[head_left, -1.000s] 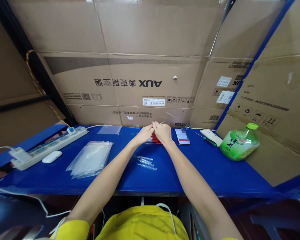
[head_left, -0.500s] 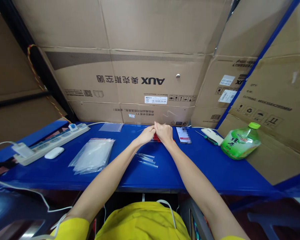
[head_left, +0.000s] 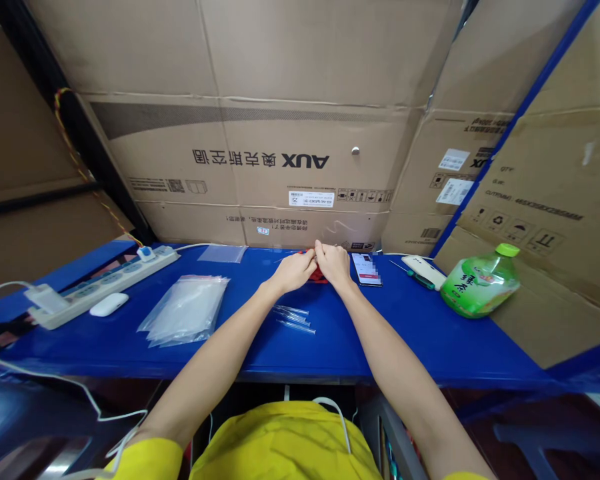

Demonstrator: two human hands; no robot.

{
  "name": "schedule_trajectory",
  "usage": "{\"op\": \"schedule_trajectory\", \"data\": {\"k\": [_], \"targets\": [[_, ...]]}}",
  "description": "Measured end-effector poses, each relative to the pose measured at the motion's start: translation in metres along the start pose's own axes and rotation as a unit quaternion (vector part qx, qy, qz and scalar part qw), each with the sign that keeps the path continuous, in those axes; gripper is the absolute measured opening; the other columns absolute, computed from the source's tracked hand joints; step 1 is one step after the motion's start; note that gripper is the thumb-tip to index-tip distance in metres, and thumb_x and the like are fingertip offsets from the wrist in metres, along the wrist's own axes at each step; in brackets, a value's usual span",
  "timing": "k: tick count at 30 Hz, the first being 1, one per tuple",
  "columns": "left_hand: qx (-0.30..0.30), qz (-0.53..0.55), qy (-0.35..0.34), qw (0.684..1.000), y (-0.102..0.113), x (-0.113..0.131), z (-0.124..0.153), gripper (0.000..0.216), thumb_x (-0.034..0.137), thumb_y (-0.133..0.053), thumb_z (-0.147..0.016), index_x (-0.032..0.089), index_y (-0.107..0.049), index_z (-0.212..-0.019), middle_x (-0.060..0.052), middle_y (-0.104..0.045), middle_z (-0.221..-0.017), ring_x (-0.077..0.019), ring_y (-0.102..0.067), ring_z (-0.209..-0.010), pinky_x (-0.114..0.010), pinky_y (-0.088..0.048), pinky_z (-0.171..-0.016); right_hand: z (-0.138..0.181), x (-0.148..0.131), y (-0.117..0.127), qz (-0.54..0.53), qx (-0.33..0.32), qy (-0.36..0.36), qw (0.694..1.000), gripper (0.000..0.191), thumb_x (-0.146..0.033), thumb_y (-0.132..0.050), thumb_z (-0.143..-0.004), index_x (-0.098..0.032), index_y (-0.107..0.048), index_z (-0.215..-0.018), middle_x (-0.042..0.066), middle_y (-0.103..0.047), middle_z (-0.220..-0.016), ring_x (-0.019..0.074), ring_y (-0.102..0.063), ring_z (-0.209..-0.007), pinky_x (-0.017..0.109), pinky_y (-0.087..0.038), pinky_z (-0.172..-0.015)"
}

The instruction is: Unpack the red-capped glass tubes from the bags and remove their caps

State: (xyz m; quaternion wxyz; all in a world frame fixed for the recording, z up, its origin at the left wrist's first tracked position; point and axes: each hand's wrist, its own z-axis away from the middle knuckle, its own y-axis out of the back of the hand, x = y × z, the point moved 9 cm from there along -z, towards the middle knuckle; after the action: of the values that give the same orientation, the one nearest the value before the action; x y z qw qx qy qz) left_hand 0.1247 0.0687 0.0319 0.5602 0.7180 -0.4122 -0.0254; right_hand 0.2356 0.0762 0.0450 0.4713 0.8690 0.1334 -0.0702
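Observation:
My left hand [head_left: 295, 270] and my right hand [head_left: 333, 263] are close together near the back of the blue table [head_left: 380, 340]. The fingers of both are curled in, and what they pinch is hidden behind the knuckles. Red material [head_left: 318, 275] shows between and beneath them; its kind I cannot make out. Several thin clear tubes [head_left: 295, 319] lie on the tabletop just in front of my hands. To the left sits a stack of clear plastic bags [head_left: 187, 310] with red top edges.
A single clear bag [head_left: 223, 254] lies at the back. On the left are a white power strip [head_left: 115, 280] and a white earbud case [head_left: 109, 305]. Rightward are a phone [head_left: 366, 269], a green-handled screwdriver [head_left: 421, 279] and a green bottle [head_left: 480, 283]. Cardboard [head_left: 260, 133] walls the back.
My hands have shifted slightly; the left fingers have moved a little away from the right ones. More of the red material now shows around them. The tubes and bags stay put.

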Motion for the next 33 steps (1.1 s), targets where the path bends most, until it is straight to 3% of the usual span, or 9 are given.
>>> {"op": "schedule_trajectory", "data": {"k": [4, 7, 9, 16, 24, 30, 33], "targets": [[-0.001, 0.163, 0.007, 0.987, -0.001, -0.001, -0.001, 0.025, 0.027, -0.039, -0.094, 0.019, -0.061, -0.089, -0.006, -0.070, -0.087, -0.0207, -0.063, -0.077, -0.030, -0.048, -0.077, 0.006, -0.014, 0.006, 0.006, 0.031, 0.079, 0.996, 0.048, -0.041, -0.037, -0.110, -0.019, -0.075, -0.091, 0.007, -0.075, -0.077, 0.0148, -0.063, -0.067, 0.028, -0.023, -0.062], [-0.018, 0.285, 0.020, 0.958, -0.009, -0.003, -0.003, 0.021, 0.028, -0.039, -0.089, 0.019, -0.051, -0.076, 0.001, -0.054, -0.065, -0.0143, -0.045, -0.059, -0.026, -0.040, -0.061, 0.009, -0.020, 0.011, 0.016, 0.057, 0.113, 0.992, 0.049, -0.039, -0.038, -0.110, -0.018, -0.074, -0.084, 0.008, -0.075, -0.078, 0.0135, -0.061, -0.068, 0.028, -0.022, -0.061], [-0.017, 0.321, 0.023, 0.947, -0.011, -0.003, -0.003, 0.018, 0.029, -0.040, -0.088, 0.019, -0.047, -0.074, 0.003, -0.048, -0.063, -0.0126, -0.039, -0.058, -0.025, -0.036, -0.058, 0.009, -0.020, 0.012, 0.028, 0.066, 0.111, 0.991, 0.051, -0.039, -0.038, -0.109, -0.018, -0.074, -0.080, 0.008, -0.075, -0.076, 0.0136, -0.061, -0.067, 0.029, -0.021, -0.060], [-0.002, 0.305, 0.027, 0.952, -0.012, -0.008, -0.005, 0.022, 0.034, -0.041, -0.091, 0.018, -0.049, -0.077, 0.001, -0.051, -0.070, -0.0139, -0.043, -0.068, -0.025, -0.041, -0.068, 0.006, -0.019, 0.007, 0.057, 0.047, 0.078, 0.994, 0.050, -0.039, -0.039, -0.109, -0.020, -0.077, -0.084, 0.010, -0.077, -0.079, 0.0137, -0.062, -0.065, 0.029, -0.021, -0.059], [-0.006, 0.286, 0.026, 0.958, -0.008, -0.005, -0.004, 0.020, 0.023, -0.040, -0.089, 0.015, -0.057, -0.086, -0.001, -0.060, -0.078, -0.0165, -0.052, -0.078, -0.028, -0.047, -0.083, 0.003, -0.019, 0.004, 0.059, 0.037, 0.058, 0.996, 0.048, -0.039, -0.043, -0.108, -0.018, -0.080, -0.086, 0.011, -0.078, -0.077, 0.0143, -0.065, -0.064, 0.029, -0.022, -0.058], [-0.010, 0.300, 0.037, 0.953, -0.009, -0.007, -0.004, 0.016, 0.020, -0.041, -0.087, 0.015, -0.056, -0.084, 0.001, -0.054, -0.074, -0.0137, -0.043, -0.070, -0.026, -0.042, -0.072, 0.003, -0.018, 0.003, 0.055, 0.034, 0.044, 0.997, 0.047, -0.040, -0.043, -0.108, -0.020, -0.081, -0.088, 0.012, -0.079, -0.079, 0.0164, -0.066, -0.066, 0.028, -0.024, -0.060], [-0.019, 0.376, 0.043, 0.926, -0.010, -0.003, -0.003, 0.010, 0.024, -0.044, -0.086, 0.017, -0.052, -0.082, 0.004, -0.043, -0.067, -0.0112, -0.033, -0.061, -0.023, -0.035, -0.060, 0.001, -0.007, 0.005, 0.032, 0.058, 0.017, 0.998, 0.047, -0.039, -0.043, -0.108, -0.020, -0.081, -0.087, 0.011, -0.077, -0.075, 0.0167, -0.065, -0.065, 0.029, -0.023, -0.060]]}}
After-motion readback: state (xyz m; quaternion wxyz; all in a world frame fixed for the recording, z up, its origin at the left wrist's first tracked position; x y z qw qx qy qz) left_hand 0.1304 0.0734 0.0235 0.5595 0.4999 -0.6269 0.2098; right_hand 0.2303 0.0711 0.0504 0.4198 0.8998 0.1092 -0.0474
